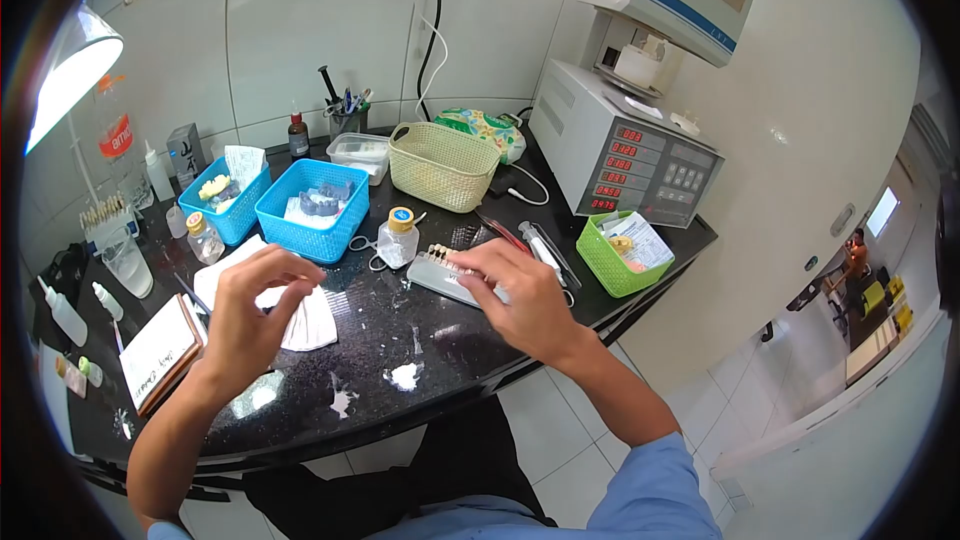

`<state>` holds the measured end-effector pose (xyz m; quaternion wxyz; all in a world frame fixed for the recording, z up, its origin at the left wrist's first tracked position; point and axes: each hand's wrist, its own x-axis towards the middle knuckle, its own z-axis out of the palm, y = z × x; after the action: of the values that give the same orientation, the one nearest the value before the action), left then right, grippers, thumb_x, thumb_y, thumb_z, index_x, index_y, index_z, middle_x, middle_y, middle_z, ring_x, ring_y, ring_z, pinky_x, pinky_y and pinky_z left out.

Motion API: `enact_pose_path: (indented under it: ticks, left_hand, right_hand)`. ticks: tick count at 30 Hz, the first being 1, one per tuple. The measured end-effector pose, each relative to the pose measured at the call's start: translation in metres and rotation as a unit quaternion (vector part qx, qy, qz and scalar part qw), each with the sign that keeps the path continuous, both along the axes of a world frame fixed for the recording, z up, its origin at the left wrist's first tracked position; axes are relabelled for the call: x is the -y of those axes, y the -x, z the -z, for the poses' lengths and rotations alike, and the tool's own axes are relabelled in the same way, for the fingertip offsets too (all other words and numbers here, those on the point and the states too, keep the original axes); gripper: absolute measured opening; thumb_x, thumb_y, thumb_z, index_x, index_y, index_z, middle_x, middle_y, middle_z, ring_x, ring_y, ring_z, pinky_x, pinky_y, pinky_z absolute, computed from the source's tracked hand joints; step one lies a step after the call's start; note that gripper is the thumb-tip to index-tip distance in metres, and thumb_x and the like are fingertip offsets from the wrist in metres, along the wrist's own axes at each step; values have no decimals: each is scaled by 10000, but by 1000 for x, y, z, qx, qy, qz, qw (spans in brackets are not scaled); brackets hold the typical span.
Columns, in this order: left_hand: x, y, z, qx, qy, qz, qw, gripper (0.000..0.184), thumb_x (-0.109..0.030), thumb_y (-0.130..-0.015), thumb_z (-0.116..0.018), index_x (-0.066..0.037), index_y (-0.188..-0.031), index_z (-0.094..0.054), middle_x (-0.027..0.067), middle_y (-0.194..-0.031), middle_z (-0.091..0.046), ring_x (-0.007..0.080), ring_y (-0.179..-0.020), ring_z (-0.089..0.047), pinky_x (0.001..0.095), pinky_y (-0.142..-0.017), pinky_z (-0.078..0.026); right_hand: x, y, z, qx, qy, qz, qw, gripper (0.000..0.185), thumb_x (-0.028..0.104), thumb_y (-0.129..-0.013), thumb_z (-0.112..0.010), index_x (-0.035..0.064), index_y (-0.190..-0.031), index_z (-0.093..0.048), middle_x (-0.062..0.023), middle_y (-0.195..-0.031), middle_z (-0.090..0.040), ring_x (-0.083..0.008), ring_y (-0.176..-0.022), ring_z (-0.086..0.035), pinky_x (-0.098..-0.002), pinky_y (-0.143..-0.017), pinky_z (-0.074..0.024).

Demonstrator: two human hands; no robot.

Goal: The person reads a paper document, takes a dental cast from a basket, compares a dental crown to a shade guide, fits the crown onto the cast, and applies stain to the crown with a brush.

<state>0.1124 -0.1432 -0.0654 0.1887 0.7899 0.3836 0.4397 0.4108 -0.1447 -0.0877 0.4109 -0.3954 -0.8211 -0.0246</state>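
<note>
My left hand [262,305] is raised over a white cloth [312,325], its fingers curled and the thumb tip close to the fingertips. Anything in that pinch is too small to make out. Over the right part of the desk is my right hand [520,300], thumb and fingers bent but apart. Behind its fingertips lies a grey tooth shade guide [440,278] with tooth-coloured tabs; whether they touch is unclear. A gold-lidded glass jar [398,240] of white powder stands between the hands, beside scissors [368,248]. White powder [403,376] is spilled near the front edge.
Blue baskets [312,210] with dental models, a pale-green basket [440,168] and a lime-green basket [615,265] stand along the back and right. A furnace [630,140] with red displays is at right. Left are a notebook [162,355], bottles [62,312] and a lamp [80,65].
</note>
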Motion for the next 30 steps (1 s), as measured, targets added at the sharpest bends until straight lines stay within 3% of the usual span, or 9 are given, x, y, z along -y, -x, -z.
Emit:
enact_pose_path:
  ticks: [2,5,8,10,13,15,16,17,30]
  left_hand:
    - [-2,13,0,37,55,-26,997,82,46,-883,-618,27,-940,-674,95,-934,-676,150,-868,-661,298,-807,-542]
    - [-9,31,12,130,78,-2,988,88,25,-898,-619,49,-964,-671,97,-935,-668,149,-870,-659,302,-817,-542]
    - [-13,37,22,165,102,-2,981,103,-4,-912,-616,57,-975,-669,95,-940,-662,144,-882,-655,287,-816,-536]
    - [-9,42,27,180,135,-19,974,131,-15,-915,-615,45,-1027,-649,90,-949,-665,141,-907,-657,277,-819,-535]
    - [-8,43,33,226,161,6,961,259,-20,-910,-627,19,-1158,-565,88,-952,-674,141,-932,-663,268,-820,-537]
    - [-7,42,34,237,168,17,957,310,-14,-904,-637,6,-1191,-521,84,-939,-675,137,-920,-663,261,-819,-534]
    - [-9,42,38,244,166,32,955,312,-7,-905,-637,1,-1193,-515,80,-933,-675,131,-915,-662,262,-821,-533]
    - [-8,41,37,266,207,43,940,356,-27,-895,-666,-1,-1213,-508,79,-948,-673,129,-944,-660,269,-874,-512]
    - [-6,42,41,268,289,67,917,307,28,-905,-622,53,-1194,-521,133,-982,-692,138,-951,-674,243,-842,-534]
  right_hand:
    - [-5,31,-11,-37,-50,-72,995,148,163,-862,-711,22,-895,-684,-83,-775,-639,-204,-614,-617,-311,-539,-477]
    - [-21,67,-18,18,-59,-133,989,151,162,-853,-722,38,-813,-646,-66,-718,-605,-214,-570,-587,-332,-506,-452]
    - [-39,106,-29,-23,-147,-176,973,180,127,-835,-731,54,-751,-590,-75,-661,-545,-247,-515,-538,-350,-466,-425]
    - [-52,126,-26,-53,-137,-205,968,95,59,-822,-715,50,-876,-637,-63,-729,-599,-190,-526,-557,-302,-470,-442]
    - [-60,140,-18,-65,-57,-221,971,251,-1,-799,-707,42,-1044,-671,-58,-837,-658,-115,-603,-597,-247,-512,-473]
    - [-63,139,-7,-69,-26,-238,968,289,37,-806,-715,28,-1087,-650,-108,-927,-664,-184,-687,-654,-290,-560,-510]
    - [-61,139,-5,-64,-11,-246,967,309,36,-804,-725,28,-1103,-651,-102,-932,-670,-167,-690,-648,-282,-555,-507]
    - [-61,138,-2,-58,-5,-250,967,274,48,-808,-731,30,-1072,-659,-101,-923,-675,-172,-694,-655,-282,-555,-514]
    - [-63,137,16,-69,52,-277,957,157,48,-767,-777,25,-900,-697,-94,-835,-693,-171,-675,-679,-261,-562,-535]
